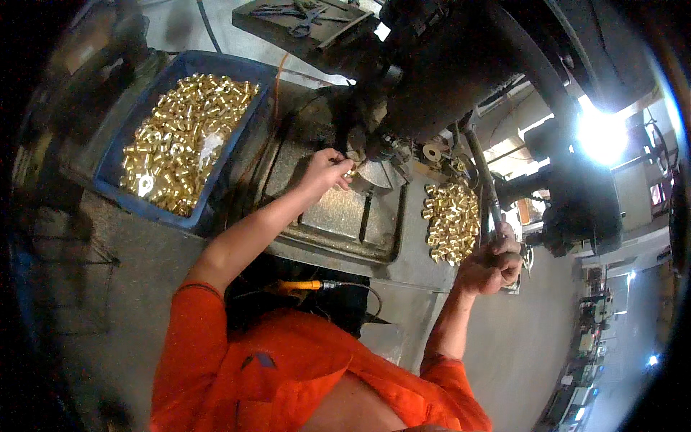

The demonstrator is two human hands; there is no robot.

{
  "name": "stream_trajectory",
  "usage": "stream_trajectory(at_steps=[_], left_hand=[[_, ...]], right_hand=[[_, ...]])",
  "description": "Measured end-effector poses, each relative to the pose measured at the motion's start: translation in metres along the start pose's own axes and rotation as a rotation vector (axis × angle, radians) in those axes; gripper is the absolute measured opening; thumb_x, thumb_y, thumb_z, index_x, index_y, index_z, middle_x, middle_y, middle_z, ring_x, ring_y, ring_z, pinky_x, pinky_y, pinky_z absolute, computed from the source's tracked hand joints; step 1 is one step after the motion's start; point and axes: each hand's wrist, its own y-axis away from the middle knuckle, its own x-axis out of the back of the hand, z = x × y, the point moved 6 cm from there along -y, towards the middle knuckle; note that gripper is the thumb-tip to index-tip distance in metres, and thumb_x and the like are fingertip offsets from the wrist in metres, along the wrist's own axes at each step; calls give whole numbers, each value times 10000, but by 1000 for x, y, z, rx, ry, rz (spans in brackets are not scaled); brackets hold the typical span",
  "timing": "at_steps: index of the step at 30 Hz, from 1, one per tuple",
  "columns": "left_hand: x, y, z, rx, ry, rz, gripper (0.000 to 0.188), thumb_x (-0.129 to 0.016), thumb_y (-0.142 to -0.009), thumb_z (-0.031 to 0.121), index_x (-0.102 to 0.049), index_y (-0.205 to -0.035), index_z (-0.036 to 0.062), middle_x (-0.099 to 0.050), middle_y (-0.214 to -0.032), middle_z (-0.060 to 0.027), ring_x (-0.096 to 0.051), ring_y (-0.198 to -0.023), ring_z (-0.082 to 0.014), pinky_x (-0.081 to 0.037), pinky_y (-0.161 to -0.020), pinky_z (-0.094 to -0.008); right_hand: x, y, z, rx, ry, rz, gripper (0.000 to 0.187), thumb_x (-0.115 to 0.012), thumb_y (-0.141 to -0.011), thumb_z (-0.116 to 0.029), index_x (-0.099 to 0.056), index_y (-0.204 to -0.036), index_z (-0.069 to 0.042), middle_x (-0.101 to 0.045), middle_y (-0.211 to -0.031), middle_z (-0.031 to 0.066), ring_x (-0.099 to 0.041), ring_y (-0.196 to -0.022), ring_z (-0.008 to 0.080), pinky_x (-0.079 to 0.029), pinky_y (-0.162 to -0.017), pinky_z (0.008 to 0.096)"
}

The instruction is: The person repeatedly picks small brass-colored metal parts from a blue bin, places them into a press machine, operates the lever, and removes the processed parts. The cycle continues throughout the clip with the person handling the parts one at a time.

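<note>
My left hand [329,171] is closed, its thumb and fingers pinching a small brass fitting [350,173] at the chuck of a dark machine [439,65]. Most of that fitting is hidden by my fingers. On the right, my right hand [492,265] is wrapped round the lower end of a long metal lever [484,169] that slants up to the machine. A blue bin [106,162] full of shiny brass fittings [188,137] stands left of my left arm. Beside my right hand, a pile of brass fittings [452,222] lies on the machine table.
Under the chuck sits a metal tray [338,216] with a raised rim. Scissors [306,25] and other tools lie on a stand at the top. A yellow-handled tool or nozzle [299,285] with a hose is at the table's front edge. A ring-shaped part [432,152] lies behind the pile.
</note>
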Motion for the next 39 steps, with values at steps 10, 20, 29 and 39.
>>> stream_trajectory(at_steps=[10, 20, 29, 39], left_hand=[[-20, 38, 44, -936, -1109, 79, 241, -606, -733, 123, -566, -943, 13, -606, -908, -154, -585, -825, -286, -290, -973, -487], [-29, 45, 51, -1125, -1292, 47, 187, -593, -659, 67, -614, -837, 11, -606, -892, -134, -592, -792, -242, -316, -957, -491], [-37, 41, 51, -1105, -1309, -6, 196, -631, -650, 59, -621, -845, 39, -610, -883, -106, -587, -802, -236, -317, -957, -466], [-56, 74, 75, -1147, -1262, -116, 239, -624, -687, 87, -590, -917, 28, -612, -858, -129, -593, -804, -253, -319, -952, -484]], right_hand=[[-26, -187, 7, 82, 393, -285, 115, -524, -815, -112, -562, -795, -6, -580, -740, 114, -560, -669, 248, -438, -593, 325], [-9, -85, -5, 94, 89, -37, 249, -453, -851, -111, -335, -636, -70, -488, -572, 123, -521, -657, 277, -403, -805, 538], [2, -1, 0, 76, 7, -22, 218, -465, -757, -104, -299, -616, -92, -443, -627, 57, -503, -764, 258, -366, -820, 469], [-7, 31, 9, -395, 295, -55, 491, -583, -610, -174, -575, -1070, -3, -575, -1067, 118, -537, -981, 222, -428, -806, 316]])
